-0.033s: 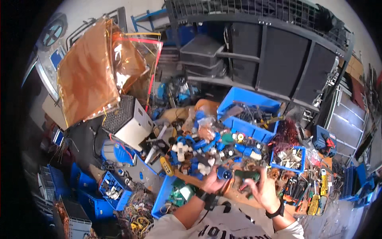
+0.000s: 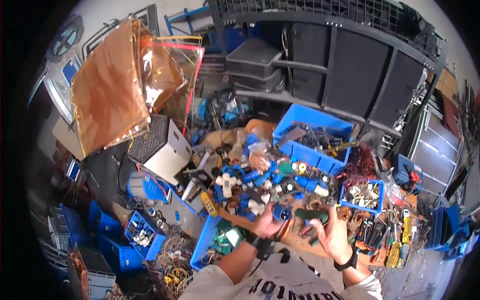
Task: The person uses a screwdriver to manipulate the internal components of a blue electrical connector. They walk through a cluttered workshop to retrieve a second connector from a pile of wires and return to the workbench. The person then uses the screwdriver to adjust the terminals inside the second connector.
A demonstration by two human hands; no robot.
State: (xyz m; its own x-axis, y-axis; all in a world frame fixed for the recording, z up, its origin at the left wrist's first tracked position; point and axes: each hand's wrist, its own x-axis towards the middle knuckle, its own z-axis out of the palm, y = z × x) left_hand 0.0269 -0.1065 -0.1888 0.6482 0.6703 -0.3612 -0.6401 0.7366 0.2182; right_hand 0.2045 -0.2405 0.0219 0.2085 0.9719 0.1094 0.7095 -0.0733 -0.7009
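Note:
My left hand (image 2: pixel 267 226) is closed around a round blue plug-like connector (image 2: pixel 283 214), whose dark end face with small pale spots points up toward me. To its right, my right hand (image 2: pixel 334 241) has thumb and index finger spread apart. A dark green cylinder (image 2: pixel 311 215) lies across the gap between the two hands, close to the right thumb and fingertip; whether they touch it is hard to tell. Beneath both hands is a brown work board (image 2: pixel 295 243) strewn with small parts. Beyond them spreads a heap of blue and white plugs and fittings (image 2: pixel 260 187).
A large blue bin (image 2: pixel 312 159) stands behind the heap. Right of my hands are a small blue basket (image 2: pixel 361 206) and a row of hand tools (image 2: pixel 372 237). To the left sit another blue bin (image 2: pixel 200 248) holding green circuit boards, a yellow device (image 2: pixel 209 204) and tangled wires (image 2: pixel 175 272).
The whole scene sits slightly higher in the picture. My hands keep almost the same pose, with the blue connector still in the left one.

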